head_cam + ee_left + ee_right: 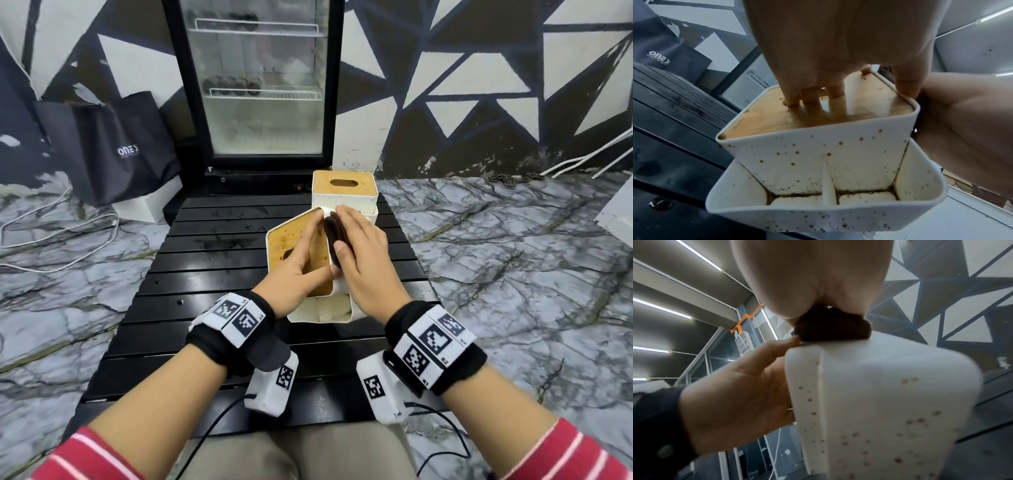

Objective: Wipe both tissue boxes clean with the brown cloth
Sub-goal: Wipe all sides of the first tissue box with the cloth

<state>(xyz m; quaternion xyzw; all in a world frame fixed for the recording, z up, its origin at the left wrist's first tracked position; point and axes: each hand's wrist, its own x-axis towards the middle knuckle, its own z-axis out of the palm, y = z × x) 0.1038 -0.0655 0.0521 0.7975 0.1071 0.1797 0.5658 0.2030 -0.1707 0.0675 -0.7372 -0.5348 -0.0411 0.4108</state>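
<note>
The near tissue box [291, 240] is white with a wooden slotted lid and is tipped up on the table, lid facing left. Brown specks dot its white walls [818, 154] [879, 402]. My left hand [308, 260] [838, 48] [740, 386] grips it, fingers hooked into the lid slot and thumb on the rim. My right hand [356, 246] [818, 272] [962, 121] holds the bunched brown cloth [330, 236] [832, 327] against the box's upper side wall. The second tissue box [344, 190] stands upright just behind, untouched.
Both boxes sit on a black slatted table [212, 260]. Behind it stands a glass-door fridge [260, 85]. A black bag [113, 147] leans at the back left over a white box [147, 205]. White cables [68, 240] lie on the marble floor.
</note>
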